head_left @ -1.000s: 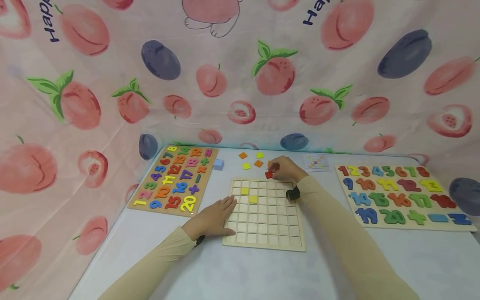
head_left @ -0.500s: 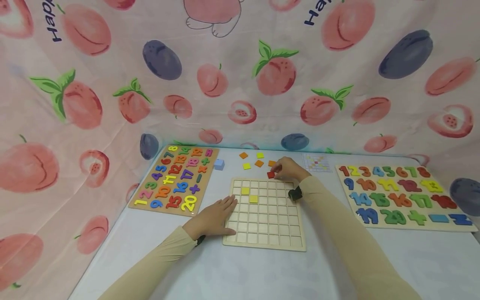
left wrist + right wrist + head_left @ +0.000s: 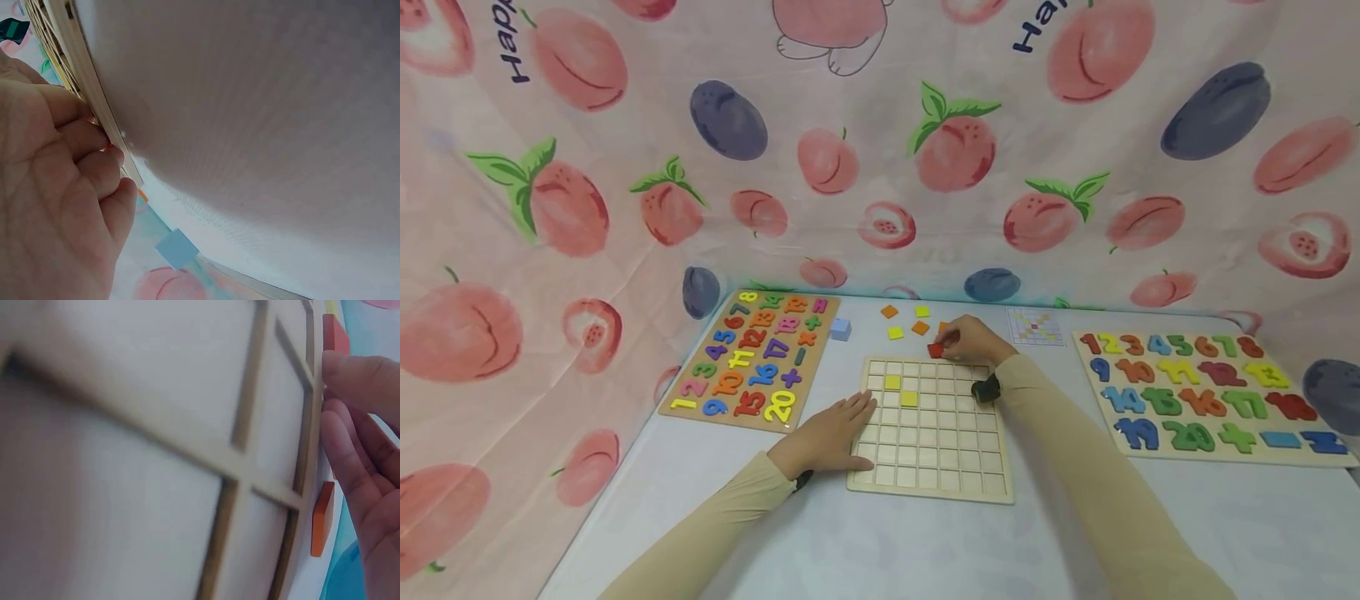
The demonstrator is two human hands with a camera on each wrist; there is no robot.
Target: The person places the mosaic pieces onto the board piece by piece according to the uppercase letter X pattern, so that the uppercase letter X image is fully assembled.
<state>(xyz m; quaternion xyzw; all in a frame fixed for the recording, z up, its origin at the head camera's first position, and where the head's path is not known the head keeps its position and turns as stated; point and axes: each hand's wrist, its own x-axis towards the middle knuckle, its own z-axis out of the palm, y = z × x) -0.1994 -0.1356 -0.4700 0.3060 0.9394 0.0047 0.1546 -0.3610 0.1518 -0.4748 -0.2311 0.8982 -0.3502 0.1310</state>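
Observation:
My left hand (image 3: 829, 437) lies on the left edge of a wooden grid board (image 3: 928, 458), fingers spread in the head view. The left wrist view shows its fingers bent over the board's rim (image 3: 100, 103). Just beyond the board's far edge, my right hand (image 3: 972, 337) pinches a red square tile (image 3: 935, 350) between thumb and fingertips. That tile (image 3: 336, 336) shows beside the thumb in the right wrist view. Two yellow tiles sit in the grid, one upper left (image 3: 892, 382) and another diagonally below it (image 3: 909, 398).
Loose orange (image 3: 889, 312) and yellow (image 3: 895, 333) tiles lie beyond the board. A light blue block (image 3: 840, 330) stands left of them, and a printed grid card (image 3: 1035, 327) lies to the right. Number boards flank the grid at left (image 3: 801, 392) and right (image 3: 1105, 417).
The red tile and right fingertips have shifted slightly, first right, then back left. My left hand keeps its place on the board. The whole view drifts a little.

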